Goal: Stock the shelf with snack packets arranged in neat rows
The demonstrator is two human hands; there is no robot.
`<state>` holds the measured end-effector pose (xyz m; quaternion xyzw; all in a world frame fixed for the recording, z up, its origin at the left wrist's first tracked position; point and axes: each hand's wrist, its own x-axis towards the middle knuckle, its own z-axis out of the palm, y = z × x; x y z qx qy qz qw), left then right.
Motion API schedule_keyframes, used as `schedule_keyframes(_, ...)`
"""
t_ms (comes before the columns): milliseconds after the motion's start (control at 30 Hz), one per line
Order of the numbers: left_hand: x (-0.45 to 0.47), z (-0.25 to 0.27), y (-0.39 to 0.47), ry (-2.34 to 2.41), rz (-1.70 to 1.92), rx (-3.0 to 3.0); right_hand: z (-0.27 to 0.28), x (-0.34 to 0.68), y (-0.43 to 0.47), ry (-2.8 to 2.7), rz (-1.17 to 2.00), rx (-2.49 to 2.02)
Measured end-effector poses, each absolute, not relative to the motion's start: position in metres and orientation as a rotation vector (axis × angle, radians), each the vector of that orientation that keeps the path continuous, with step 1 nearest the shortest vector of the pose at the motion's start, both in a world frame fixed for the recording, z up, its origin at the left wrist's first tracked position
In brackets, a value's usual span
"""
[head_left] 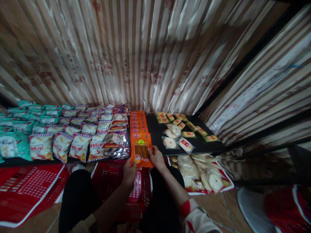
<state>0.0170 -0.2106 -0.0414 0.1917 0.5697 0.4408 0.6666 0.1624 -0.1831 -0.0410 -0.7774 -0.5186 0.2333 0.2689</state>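
Note:
An orange snack packet (141,147) with a clear window showing brown sticks lies at the front end of a row of overlapping orange packets (138,121) on the black shelf (155,137). My left hand (129,171) pinches its lower left corner. On its right edge my right hand (156,157) grips with the thumb on top. Just left of the orange row is a stack of dark red and clear packets (115,139). To the right, round white crackers in clear wrap (170,142) lie on the shelf.
White shrimp-snack bags (80,147) and teal bags (16,145) fill the shelf's left side. Small yellow packets (189,134) lie at the right. Below are a red basket (111,181), a red bag of wrapped crackers (206,174) and a red bag (31,187). Striped curtain (145,48) hangs behind.

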Motion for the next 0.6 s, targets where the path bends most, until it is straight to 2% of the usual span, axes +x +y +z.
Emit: schedule_keyframes(600,0.0217,-0.0429,-0.2114,1.261,1.027,0.398,-0.0299,0.1600,-0.1787,-1.743,0.431,-2.247)
